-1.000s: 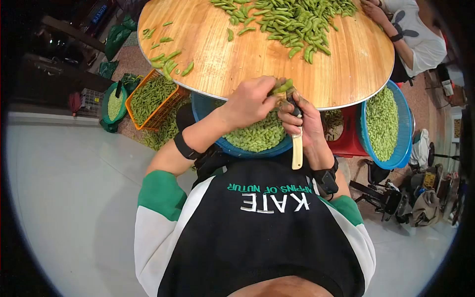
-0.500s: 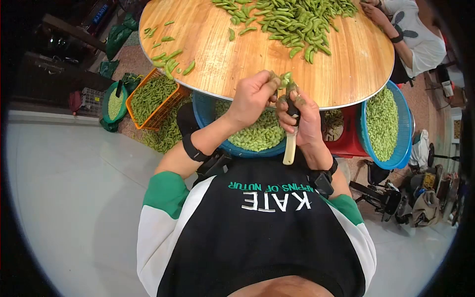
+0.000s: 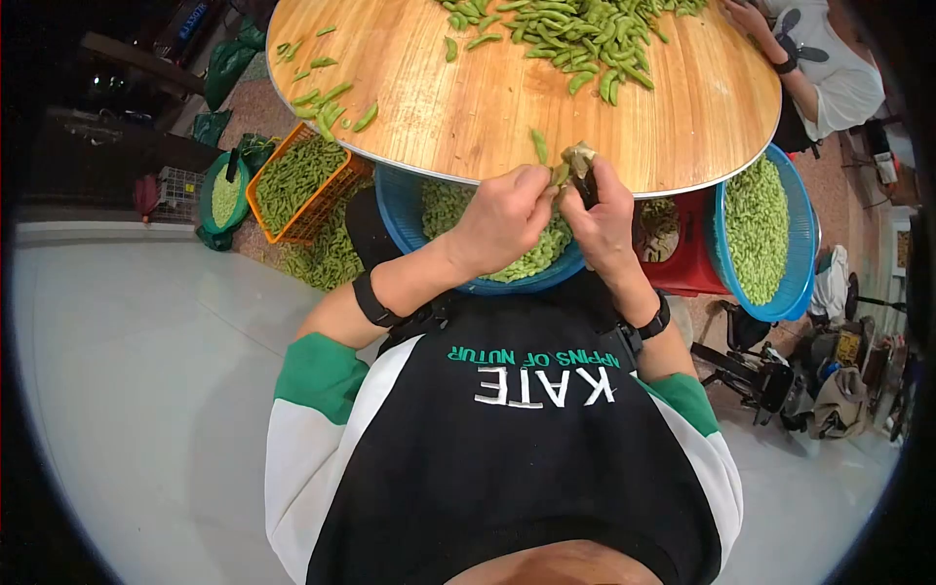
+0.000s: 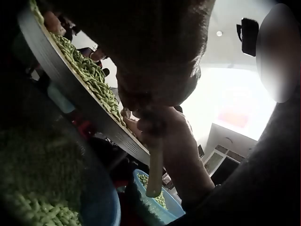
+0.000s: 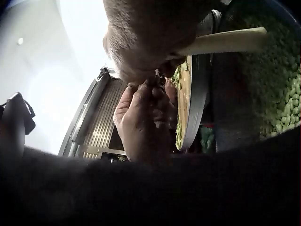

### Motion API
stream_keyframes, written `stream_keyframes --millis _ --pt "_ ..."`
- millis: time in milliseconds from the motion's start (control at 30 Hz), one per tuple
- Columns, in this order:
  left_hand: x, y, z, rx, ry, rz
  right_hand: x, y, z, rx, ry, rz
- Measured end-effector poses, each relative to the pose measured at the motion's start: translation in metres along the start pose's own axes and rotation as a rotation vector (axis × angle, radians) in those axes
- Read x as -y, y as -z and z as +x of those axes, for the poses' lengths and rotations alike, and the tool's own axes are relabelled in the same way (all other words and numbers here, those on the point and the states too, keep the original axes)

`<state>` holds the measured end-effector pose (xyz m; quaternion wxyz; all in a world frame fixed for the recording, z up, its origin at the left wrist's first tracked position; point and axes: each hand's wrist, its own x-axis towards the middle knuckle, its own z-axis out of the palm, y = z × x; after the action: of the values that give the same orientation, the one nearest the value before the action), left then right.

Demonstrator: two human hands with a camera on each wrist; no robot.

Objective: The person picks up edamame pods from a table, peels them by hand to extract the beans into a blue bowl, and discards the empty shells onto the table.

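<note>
My left hand (image 3: 502,219) pinches a green soybean pod (image 3: 560,175) between thumb and fingers, close against the right hand. My right hand (image 3: 606,216) grips a knife whose cream handle (image 4: 154,172) sticks out below the fist in the left wrist view. That handle (image 5: 225,42) also shows in the right wrist view; the blade is hidden by the fingers. The right fingertips, dark and stained, meet the left ones. Another pod (image 3: 539,146) appears just beyond the left fingers, overlapping the table. Below both hands is a blue basin (image 3: 400,210) of shelled beans (image 3: 536,255).
The round wooden table (image 3: 409,93) bears a heap of pods (image 3: 595,39) and several loose pods (image 3: 331,102). An orange crate (image 3: 310,226) of pods stands left. Another blue basin (image 3: 801,234) of beans sits right. Across the table is another person (image 3: 829,78).
The right hand has turned so the knife handle is hidden in the head view. An opened pod with beans showing was at the fingertips; a whole-looking pod is there now.
</note>
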<state>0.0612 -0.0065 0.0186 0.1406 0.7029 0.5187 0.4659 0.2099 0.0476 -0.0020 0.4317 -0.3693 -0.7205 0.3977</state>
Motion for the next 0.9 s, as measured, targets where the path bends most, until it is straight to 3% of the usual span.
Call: stream_keyframes --millis 133,200,233,300,333,400,533,633,700,733,800,833,900 --pt "-0.003 0.008 -0.004 0.069 0.157 -0.048 0.003 0.003 -0.002 0.035 -0.039 -0.025" --pt "-0.003 0.013 -0.007 0.203 0.409 -0.133 0.006 0.002 -0.006 0.071 -0.04 -0.018" --pt "-0.002 0.011 -0.009 0.204 0.414 -0.134 0.005 0.001 -0.008 0.073 -0.044 -0.017" --pt "0.0 0.007 -0.012 0.017 0.106 -0.025 0.001 -0.002 -0.008 0.104 -0.129 -0.023" --pt "0.0 0.008 -0.012 0.015 0.108 -0.023 0.001 -0.003 -0.007 0.107 -0.127 -0.021" --pt "-0.003 0.012 -0.012 0.086 0.45 -0.251 0.004 -0.001 -0.007 0.119 -0.004 0.017" --pt "0.009 0.007 -0.016 0.069 0.445 -0.366 0.006 0.003 -0.007 0.209 0.041 -0.112" --pt "0.012 0.01 -0.016 0.07 0.517 -0.403 0.01 0.002 -0.004 0.178 0.026 0.029" --pt "0.007 0.014 -0.016 0.018 0.425 -0.305 0.024 0.011 -0.004 0.272 -0.378 0.323" --pt "0.009 0.015 -0.016 0.019 0.425 -0.304 0.019 0.01 -0.006 0.298 -0.383 0.315" --pt "0.012 0.016 -0.02 -0.052 0.079 0.058 0.021 0.014 -0.009 0.37 -0.487 0.404" --pt "0.014 0.014 -0.022 -0.052 0.08 0.057 0.022 0.015 -0.011 0.442 -0.592 0.491" --pt "0.018 0.012 -0.023 -0.118 -0.19 0.231 0.017 0.012 -0.015 0.467 -0.604 0.594"
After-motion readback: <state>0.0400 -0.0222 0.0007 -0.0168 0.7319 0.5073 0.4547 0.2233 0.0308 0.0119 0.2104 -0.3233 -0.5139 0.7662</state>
